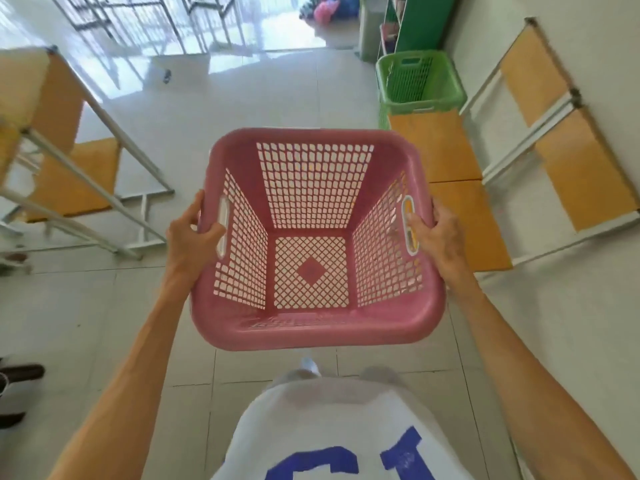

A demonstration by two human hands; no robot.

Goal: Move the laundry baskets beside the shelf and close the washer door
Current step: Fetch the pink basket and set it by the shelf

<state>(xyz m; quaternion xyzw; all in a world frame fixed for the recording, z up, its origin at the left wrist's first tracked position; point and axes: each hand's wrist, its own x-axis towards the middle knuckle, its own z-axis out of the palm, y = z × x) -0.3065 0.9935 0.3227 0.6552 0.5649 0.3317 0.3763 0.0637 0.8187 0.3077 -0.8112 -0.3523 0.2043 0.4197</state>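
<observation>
An empty pink laundry basket [313, 332] with lattice walls hangs above the tiled floor in front of me. My left hand [192, 230] grips its left rim at the handle slot. On the right rim my right hand [438, 233] holds the other handle, fingers through the slot. A green laundry basket [420, 98] stands on the floor at the far right, next to a green shelf [415, 22] by the wall. No washer is in view.
A metal rack with orange boards [69, 174] stands on the left. A second such rack [540, 147] runs along the right wall. White tiled floor [263, 102] stretches ahead between them. Dark shoes [20, 372] lie at the lower left edge.
</observation>
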